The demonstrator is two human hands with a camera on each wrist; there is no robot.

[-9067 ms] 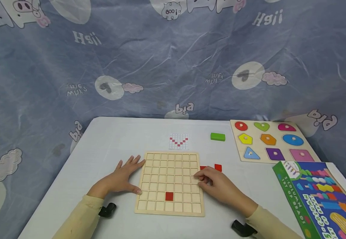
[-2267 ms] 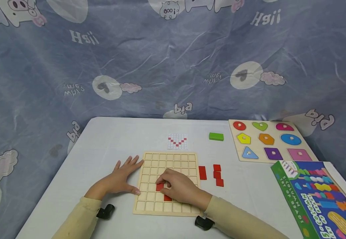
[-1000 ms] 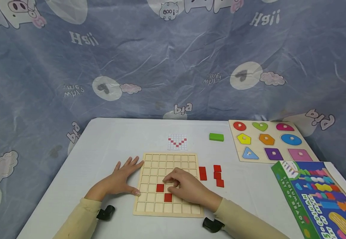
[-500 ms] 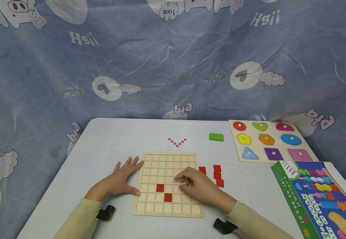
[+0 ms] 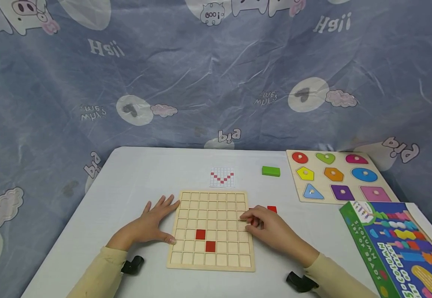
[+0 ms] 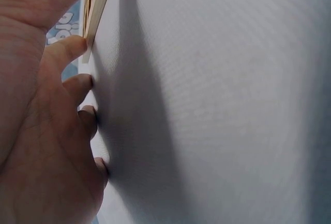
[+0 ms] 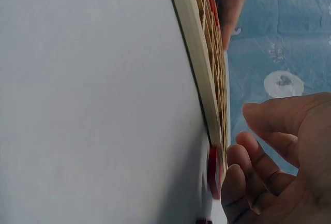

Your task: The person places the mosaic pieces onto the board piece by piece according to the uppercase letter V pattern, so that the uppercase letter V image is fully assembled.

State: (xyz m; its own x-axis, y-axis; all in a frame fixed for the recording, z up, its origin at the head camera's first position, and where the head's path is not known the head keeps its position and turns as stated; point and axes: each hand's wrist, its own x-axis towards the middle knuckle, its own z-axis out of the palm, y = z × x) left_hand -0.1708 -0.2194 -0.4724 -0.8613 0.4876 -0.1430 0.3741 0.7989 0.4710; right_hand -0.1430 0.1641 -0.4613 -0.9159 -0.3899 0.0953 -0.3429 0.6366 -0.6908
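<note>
On the white surface point(image 5: 156, 165), wooden grid board point(image 5: 227, 207) sits roughly centred in front of the person. Two red tiles point(image 5: 205, 240) lie in its cells, placed diagonally: one in the second row up from the near edge, the other a row farther and a column left. Left hand point(image 5: 146, 225) spread, fingers relaxed, grasping nothing; thumb and index finger touch the board's left edge. Right hand point(image 5: 268, 227) over the right edge, fingers loosely bent, thumb apart from them, nothing gripped. Loose red pieces point(image 5: 272, 209) lie just right of the board, partly hidden by that hand; right wrist view shows one right beside the board frame.

Pattern card point(image 5: 222, 177) beyond the board: printed grid, red squares in a V, no readable text. Green block point(image 5: 271, 171) to its right. Farther right, shape puzzle point(image 5: 312, 161) with nine coloured knobbed pieces. Box point(image 5: 406, 248) at near right: lettering runs sideways, looks like "COLUMN" and "SET OF BEADS", blurred, not certain. Backdrop cloth point(image 5: 201, 62) carries "Hgii" twice, "BOO" once; other cloth words inverted, hard to read.
</note>
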